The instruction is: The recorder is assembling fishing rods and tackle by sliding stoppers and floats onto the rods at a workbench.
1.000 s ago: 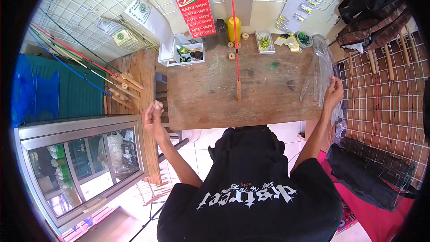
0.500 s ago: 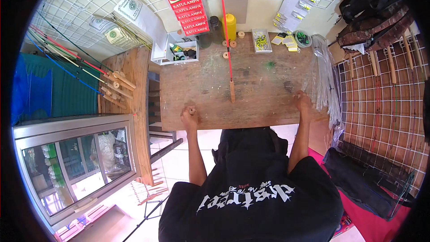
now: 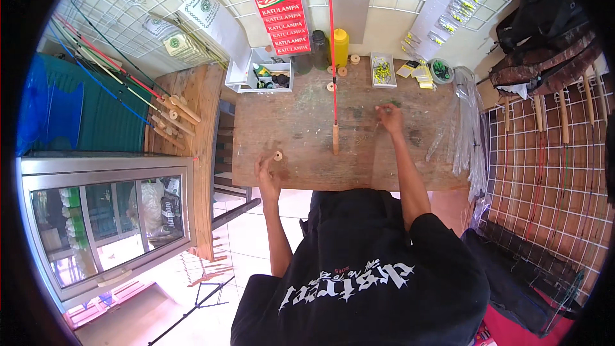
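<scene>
On the wooden table [image 3: 295, 128], my left hand [image 3: 267, 176] is near the front edge with its fingers apart. A small round wooden ring [image 3: 278, 156] with a hole stands just right of those fingertips; whether they touch it I cannot tell. My right hand [image 3: 389, 120] reaches over the right half of the table, fingers loosely stretched to the left, with nothing visible in them. Between my hands a red fishing rod [image 3: 334, 77] lies lengthwise, its wooden handle [image 3: 336, 140] toward me. Several more wooden rings [image 3: 331, 87] lie at the back near the rod.
Along the back stand a white box of small parts [image 3: 282, 83], a yellow bottle [image 3: 340, 48], a tray of yellow-green pieces [image 3: 382, 70] and a round tub [image 3: 441, 72]. Clear plastic sleeves [image 3: 466, 122] hang over the right side. More rods [image 3: 122, 80] rest on the left bench.
My right hand has moved from the table's right front up and left toward the middle. My left fingers have come off the wooden ring they were around. The view has shifted slightly.
</scene>
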Tool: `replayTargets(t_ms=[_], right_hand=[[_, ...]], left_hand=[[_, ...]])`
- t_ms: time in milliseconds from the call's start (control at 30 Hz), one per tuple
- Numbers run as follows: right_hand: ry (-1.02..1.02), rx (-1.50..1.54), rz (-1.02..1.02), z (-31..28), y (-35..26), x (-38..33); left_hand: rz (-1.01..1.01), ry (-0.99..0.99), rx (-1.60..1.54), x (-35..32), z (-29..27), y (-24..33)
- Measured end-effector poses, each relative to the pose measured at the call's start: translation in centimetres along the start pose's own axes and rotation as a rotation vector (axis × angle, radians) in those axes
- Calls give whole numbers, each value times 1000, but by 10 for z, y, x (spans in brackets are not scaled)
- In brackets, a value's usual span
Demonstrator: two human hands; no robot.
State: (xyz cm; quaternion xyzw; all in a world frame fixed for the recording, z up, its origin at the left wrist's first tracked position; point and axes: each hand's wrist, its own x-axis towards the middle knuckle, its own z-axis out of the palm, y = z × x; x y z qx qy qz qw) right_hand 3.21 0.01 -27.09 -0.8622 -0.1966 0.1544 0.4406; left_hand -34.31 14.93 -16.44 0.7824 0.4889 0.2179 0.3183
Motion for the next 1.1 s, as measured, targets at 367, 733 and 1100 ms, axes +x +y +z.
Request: replayTargets(t_ms=[367,733,1100], right_hand=[[129,169,23,6,-83,-31],[-556,544,-172,-63,-184,-147],[-296,534,-86,-62,-207,-162]], left_hand=[[76,29,-267,-18,5,28],[29,-671,-1157,6,13,160],[75,-727,-1028,31,11,149]])
